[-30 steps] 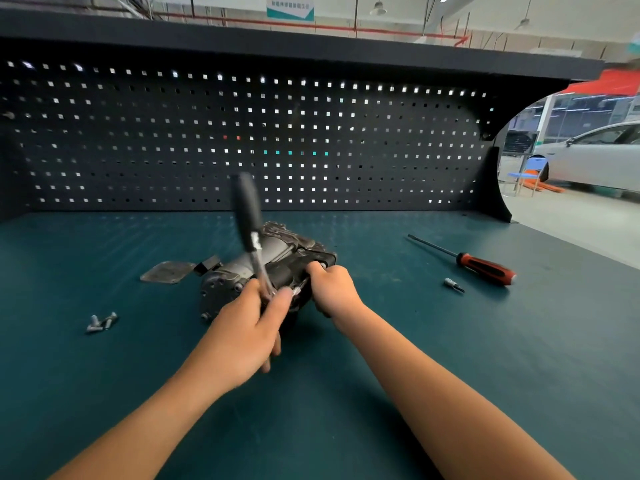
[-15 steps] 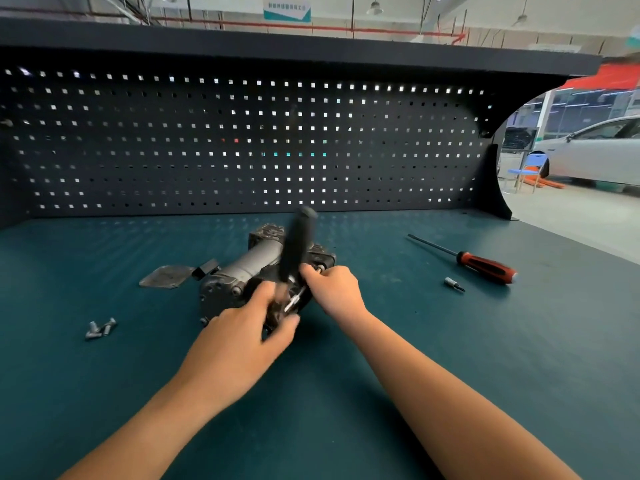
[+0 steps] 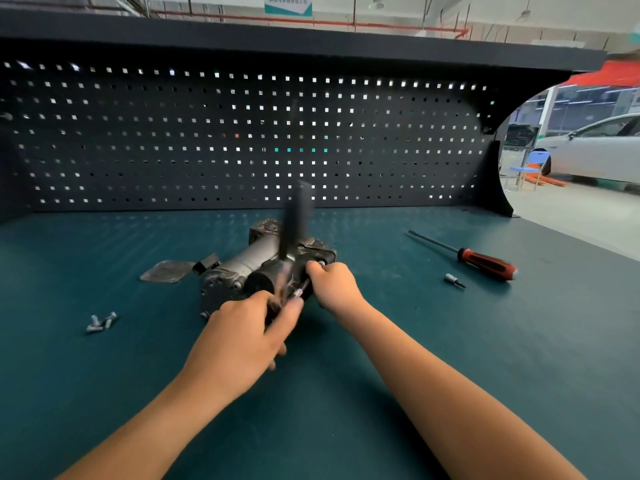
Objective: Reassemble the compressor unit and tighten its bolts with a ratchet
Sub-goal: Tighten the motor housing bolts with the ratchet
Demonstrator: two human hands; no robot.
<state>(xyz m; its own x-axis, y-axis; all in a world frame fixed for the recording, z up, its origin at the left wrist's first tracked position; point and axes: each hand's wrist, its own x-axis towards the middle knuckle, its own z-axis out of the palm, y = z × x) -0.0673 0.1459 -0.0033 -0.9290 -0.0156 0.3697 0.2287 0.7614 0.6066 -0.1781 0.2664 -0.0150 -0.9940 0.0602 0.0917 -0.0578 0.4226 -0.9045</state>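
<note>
The grey and black compressor unit (image 3: 249, 268) lies on its side in the middle of the teal workbench (image 3: 450, 358). My left hand (image 3: 242, 344) grips the head end of a black-handled ratchet (image 3: 294, 220), whose blurred handle stands nearly upright over the unit. The ratchet's silver socket end (image 3: 297, 292) points into the unit's near right face. My right hand (image 3: 334, 285) is closed on the unit's right end and steadies it. The bolt under the socket is hidden.
Three loose bolts (image 3: 102, 322) lie at the left. A flat metal plate (image 3: 166, 271) rests beside the unit's left end. A red-handled screwdriver (image 3: 485, 263) and a small bit (image 3: 454, 280) lie at the right. A black pegboard (image 3: 207, 140) walls the back.
The ratchet handle has swung from leaning left, over to the right, and now stands nearly upright again. My right hand has stayed on the unit's right end.
</note>
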